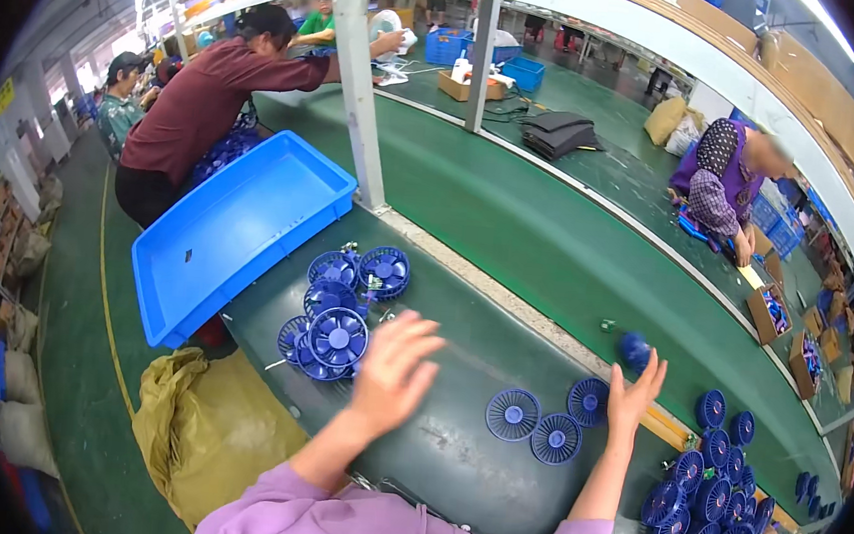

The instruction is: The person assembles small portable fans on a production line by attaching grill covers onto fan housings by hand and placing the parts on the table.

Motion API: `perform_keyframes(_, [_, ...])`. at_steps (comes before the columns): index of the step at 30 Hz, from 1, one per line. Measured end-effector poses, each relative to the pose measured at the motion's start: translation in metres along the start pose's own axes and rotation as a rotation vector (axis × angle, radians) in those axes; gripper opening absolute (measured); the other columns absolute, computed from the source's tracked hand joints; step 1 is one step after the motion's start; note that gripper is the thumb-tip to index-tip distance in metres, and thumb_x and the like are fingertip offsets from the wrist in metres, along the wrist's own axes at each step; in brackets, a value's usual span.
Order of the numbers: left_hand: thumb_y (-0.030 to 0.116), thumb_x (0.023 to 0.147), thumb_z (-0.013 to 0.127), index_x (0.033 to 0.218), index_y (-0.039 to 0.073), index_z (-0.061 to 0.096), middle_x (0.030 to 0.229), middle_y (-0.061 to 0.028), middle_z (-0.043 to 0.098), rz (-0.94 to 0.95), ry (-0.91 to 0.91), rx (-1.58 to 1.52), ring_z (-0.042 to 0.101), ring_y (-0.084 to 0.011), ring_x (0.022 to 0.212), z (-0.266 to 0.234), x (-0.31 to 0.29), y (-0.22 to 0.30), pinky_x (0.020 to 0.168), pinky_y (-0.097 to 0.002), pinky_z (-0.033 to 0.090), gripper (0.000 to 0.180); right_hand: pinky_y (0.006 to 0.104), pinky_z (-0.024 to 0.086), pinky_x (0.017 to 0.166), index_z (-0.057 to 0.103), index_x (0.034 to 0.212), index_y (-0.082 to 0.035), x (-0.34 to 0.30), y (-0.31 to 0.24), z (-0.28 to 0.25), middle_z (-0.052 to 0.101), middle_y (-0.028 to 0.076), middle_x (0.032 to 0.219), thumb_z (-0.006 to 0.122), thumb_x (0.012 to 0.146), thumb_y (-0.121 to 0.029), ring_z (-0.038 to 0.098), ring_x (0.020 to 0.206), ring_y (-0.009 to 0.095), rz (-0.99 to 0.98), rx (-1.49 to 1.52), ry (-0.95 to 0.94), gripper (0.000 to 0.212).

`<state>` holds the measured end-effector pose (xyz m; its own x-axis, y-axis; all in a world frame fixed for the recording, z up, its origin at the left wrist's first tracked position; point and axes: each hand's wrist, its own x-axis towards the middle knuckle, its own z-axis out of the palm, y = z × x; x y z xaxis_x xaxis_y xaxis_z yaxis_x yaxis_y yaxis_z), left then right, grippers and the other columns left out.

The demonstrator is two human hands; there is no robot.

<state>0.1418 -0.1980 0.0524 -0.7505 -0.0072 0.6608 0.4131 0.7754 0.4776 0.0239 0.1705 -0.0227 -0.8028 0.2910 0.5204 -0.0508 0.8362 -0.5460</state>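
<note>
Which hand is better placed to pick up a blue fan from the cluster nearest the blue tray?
Probably the left hand: it is open and close beside the clustered blue fans. The right hand is farther away, near the round fan grilles.

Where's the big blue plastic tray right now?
In the head view, the blue plastic tray sits at the left end of the workbench, beyond the yellow bag and left of the blue fan housings.

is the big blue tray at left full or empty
Empty: the blue tray shows its bare floor, with one small dark patch; nearby fan parts lie outside, on the table.
</note>
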Motion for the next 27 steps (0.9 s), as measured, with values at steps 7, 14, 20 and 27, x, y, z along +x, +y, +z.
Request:
perform_keyframes(7, [0.01, 0.088, 0.06, 0.111, 0.004, 0.065, 0.122, -0.0139, 0.063, -0.225, 0.208, 0.31, 0.054, -0.0351, 0.119, -0.058, -0.028, -0.085, 0.1, -0.0431, 0.041, 0.024, 0.045, 0.036, 0.11, 0.056, 0.13, -0.009, -0.065, -0.089, -0.036, 0.048, 0.019, 0.141, 0.08, 0.071, -0.021, 0.044, 0.132, 0.037, -0.369, 0.263, -0.581, 0.065])
perform_keyframes(14, [0.006, 0.088, 0.057, 0.115, 0.004, 0.064, 0.116, -0.0143, 0.065, -0.337, 0.231, 0.078, 0.058, -0.0325, 0.109, -0.003, -0.024, -0.084, 0.098, -0.0399, 0.043, 0.028, 0.051, 0.029, 0.111, 0.054, 0.135, -0.016, -0.104, -0.105, -0.006, 0.036, 0.023, 0.148, 0.082, 0.07, -0.034, 0.035, 0.135, 0.042, -0.581, -0.027, -0.718, 0.073])
perform_keyframes(20, [0.017, 0.09, 0.06, 0.125, 0.008, 0.059, 0.133, -0.0121, 0.055, -0.23, 0.188, 0.269, 0.049, -0.0324, 0.124, 0.023, -0.014, -0.064, 0.107, -0.0486, 0.031, 0.036, 0.0511, 0.031, 0.11, 0.051, 0.137, -0.016, -0.103, -0.094, -0.005, 0.037, 0.022, 0.148, 0.081, 0.071, -0.035, 0.036, 0.135, 0.041, -0.513, 0.054, -0.721, 0.075])
perform_keyframes(27, [0.012, 0.085, 0.066, 0.136, 0.011, 0.05, 0.135, -0.013, 0.054, -0.151, -0.27, 0.072, 0.049, -0.0329, 0.127, -0.005, 0.016, -0.07, 0.107, -0.0454, 0.035, 0.054, 0.0509, 0.031, 0.11, 0.05, 0.138, -0.015, -0.104, -0.092, -0.005, 0.038, 0.02, 0.147, 0.081, 0.071, -0.034, 0.035, 0.136, 0.04, -0.514, 0.078, -0.693, 0.075])
